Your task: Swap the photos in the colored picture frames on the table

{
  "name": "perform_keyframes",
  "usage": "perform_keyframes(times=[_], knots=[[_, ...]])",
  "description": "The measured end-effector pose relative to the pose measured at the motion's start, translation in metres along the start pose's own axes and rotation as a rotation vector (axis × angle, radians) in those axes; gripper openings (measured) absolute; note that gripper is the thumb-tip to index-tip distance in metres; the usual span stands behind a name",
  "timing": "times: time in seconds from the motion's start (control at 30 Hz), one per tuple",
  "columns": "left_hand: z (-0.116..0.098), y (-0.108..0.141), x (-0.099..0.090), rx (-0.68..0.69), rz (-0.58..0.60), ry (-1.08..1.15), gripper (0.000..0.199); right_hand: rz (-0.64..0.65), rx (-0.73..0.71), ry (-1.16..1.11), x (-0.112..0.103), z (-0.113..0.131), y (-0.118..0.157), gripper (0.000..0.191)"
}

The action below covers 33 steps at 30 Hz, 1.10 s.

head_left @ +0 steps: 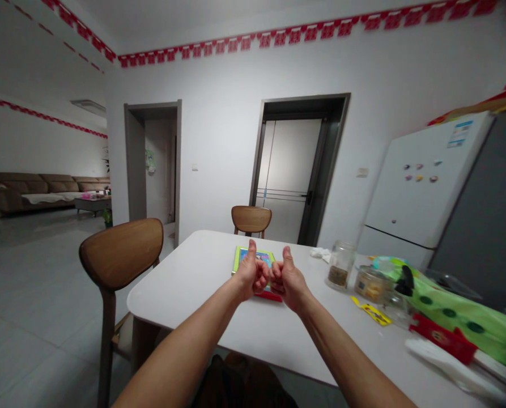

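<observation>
Both arms stretch out over the white table. My left hand is a fist with its thumb pointing up, and nothing is in it. My right hand makes the same shape close beside it, also holding nothing; the knuckles of the two nearly meet. Behind and below them lies a flat board or box with a bright green border and a blue picture, partly covered by the hands. Just under the hands a red flat thing shows at its edge; its kind cannot be made out.
On the table's right stand a glass jar with dark contents, a round clear container, a yellow packet and a green bag. Wooden chairs stand at the left and far side. A refrigerator is at right.
</observation>
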<state>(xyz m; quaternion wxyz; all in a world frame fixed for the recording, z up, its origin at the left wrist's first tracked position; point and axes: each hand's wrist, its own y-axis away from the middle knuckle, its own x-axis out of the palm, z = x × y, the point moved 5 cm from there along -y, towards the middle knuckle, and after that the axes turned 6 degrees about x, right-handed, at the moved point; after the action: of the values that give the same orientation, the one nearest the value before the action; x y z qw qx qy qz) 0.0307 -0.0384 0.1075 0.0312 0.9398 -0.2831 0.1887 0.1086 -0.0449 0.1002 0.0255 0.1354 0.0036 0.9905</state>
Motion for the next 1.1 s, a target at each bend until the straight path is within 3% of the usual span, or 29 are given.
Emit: perform_keyframes(times=[0.07,0.13,0.2,0.27,0.33,0.43,0.6,0.73,0.83,0.9,0.97,1.1], knots=[[0.004,-0.002,-0.003,-0.012,-0.031,-0.006,0.072,-0.055,-0.043,0.190,-0.003,-0.002,-0.008,0.057],[0.013,-0.005,-0.014,-0.020,-0.090,-0.010,0.070,-0.194,-0.133,0.570,-0.012,-0.005,-0.021,0.056],[0.028,-0.008,-0.030,-0.030,-0.172,-0.018,0.067,-0.317,-0.226,0.981,-0.022,-0.011,-0.036,0.053],[0.050,-0.009,-0.050,-0.052,-0.264,-0.025,0.063,-0.348,-0.283,1.226,-0.030,-0.023,-0.050,0.036],[0.074,-0.009,-0.069,-0.090,-0.343,-0.020,0.057,-0.311,-0.308,1.309,-0.036,-0.035,-0.060,0.027],[0.103,-0.009,-0.086,-0.128,-0.418,0.014,0.041,-0.251,-0.358,1.429,-0.034,-0.048,-0.064,0.037],[0.110,-0.013,-0.079,0.043,-0.456,0.116,0.022,-0.116,-0.428,1.531,-0.013,-0.061,-0.038,0.026],[0.095,-0.001,-0.060,0.277,-0.473,0.157,0.020,-0.038,-0.480,1.322,-0.004,-0.057,0.003,0.026],[0.082,0.026,-0.047,0.368,-0.461,0.080,0.025,-0.144,-0.330,0.886,-0.019,-0.040,0.027,0.040],[0.066,0.050,-0.035,0.462,-0.388,-0.167,0.025,-0.204,-0.160,0.525,-0.033,-0.032,0.041,0.052],[0.050,0.076,-0.017,0.592,-0.231,-0.553,0.029,-0.189,-0.051,0.200,-0.041,-0.028,0.057,0.056],[0.045,0.120,0.011,0.847,0.086,-1.194,0.045,-0.111,0.070,-0.110,-0.048,-0.033,0.088,0.052]])
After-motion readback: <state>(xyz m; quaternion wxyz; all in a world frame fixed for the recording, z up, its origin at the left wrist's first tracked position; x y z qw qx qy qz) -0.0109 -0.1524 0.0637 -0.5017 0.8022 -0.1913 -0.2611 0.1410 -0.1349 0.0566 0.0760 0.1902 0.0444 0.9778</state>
